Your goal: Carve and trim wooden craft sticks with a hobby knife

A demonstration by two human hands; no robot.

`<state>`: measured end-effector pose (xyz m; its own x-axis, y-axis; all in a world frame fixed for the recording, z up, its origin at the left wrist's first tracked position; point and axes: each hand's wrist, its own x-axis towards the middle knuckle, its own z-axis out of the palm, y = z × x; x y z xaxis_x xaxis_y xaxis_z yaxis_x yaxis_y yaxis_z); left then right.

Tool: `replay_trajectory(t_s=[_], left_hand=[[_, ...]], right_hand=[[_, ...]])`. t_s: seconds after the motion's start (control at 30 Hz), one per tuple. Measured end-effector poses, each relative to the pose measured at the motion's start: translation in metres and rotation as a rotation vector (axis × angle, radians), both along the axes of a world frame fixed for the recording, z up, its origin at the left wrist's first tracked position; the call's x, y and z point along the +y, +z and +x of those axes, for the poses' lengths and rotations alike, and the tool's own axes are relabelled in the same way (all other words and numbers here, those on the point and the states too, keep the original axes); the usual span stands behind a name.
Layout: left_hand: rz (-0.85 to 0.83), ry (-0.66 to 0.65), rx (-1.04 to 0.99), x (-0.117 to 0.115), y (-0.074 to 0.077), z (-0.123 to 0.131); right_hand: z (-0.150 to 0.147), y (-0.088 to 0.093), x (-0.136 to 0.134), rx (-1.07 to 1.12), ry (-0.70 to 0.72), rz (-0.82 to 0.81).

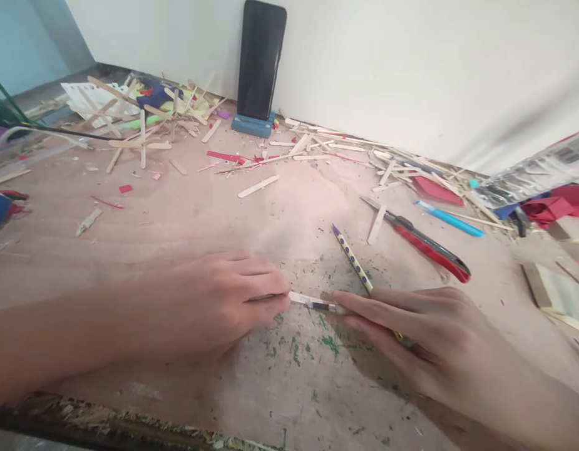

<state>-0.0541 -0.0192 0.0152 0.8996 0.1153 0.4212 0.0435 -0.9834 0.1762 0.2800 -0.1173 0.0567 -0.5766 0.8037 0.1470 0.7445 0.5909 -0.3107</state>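
1. Head view: the left hand (218, 304) pinches the white end of a slim white-and-dark strip (301, 299) between thumb and fingers.
2. The right hand (425, 335) pinches the strip's other end with thumb and forefinger, low over the tabletop (176, 394).
3. A dotted pencil (355, 260) runs partly behind the right hand.
4. Green flecks (330, 343) lie below the strip; a red-handled utility knife (430, 249) lies beyond the pencil.
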Motion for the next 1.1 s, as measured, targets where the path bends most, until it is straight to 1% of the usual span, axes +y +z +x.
replay_trajectory(t_s=[0.17,0.5,0.67,0.87,1.03,1.1], left_hand=[[-0.029,-0.001,-0.007,0.001,-0.003,0.001],[-0.076,0.003,0.031,-0.002,-0.002,0.0],[-0.074,0.011,0.037,-0.002,-0.001,0.001],[-0.07,0.001,0.057,-0.002,0.002,0.0],[-0.07,0.021,0.093,-0.004,0.0,-0.001],[-0.066,0.021,0.096,-0.005,-0.001,-0.001]], right_hand=[[-0.002,-0.001,0.006,0.044,-0.001,-0.012],[-0.003,-0.005,0.012,0.056,0.068,-0.021],[-0.005,-0.004,0.011,0.047,0.051,-0.025],[-0.009,-0.002,0.012,0.076,0.034,-0.071],[-0.011,-0.008,0.011,0.127,-0.011,-0.108],[-0.01,-0.012,0.011,0.139,-0.007,-0.104]])
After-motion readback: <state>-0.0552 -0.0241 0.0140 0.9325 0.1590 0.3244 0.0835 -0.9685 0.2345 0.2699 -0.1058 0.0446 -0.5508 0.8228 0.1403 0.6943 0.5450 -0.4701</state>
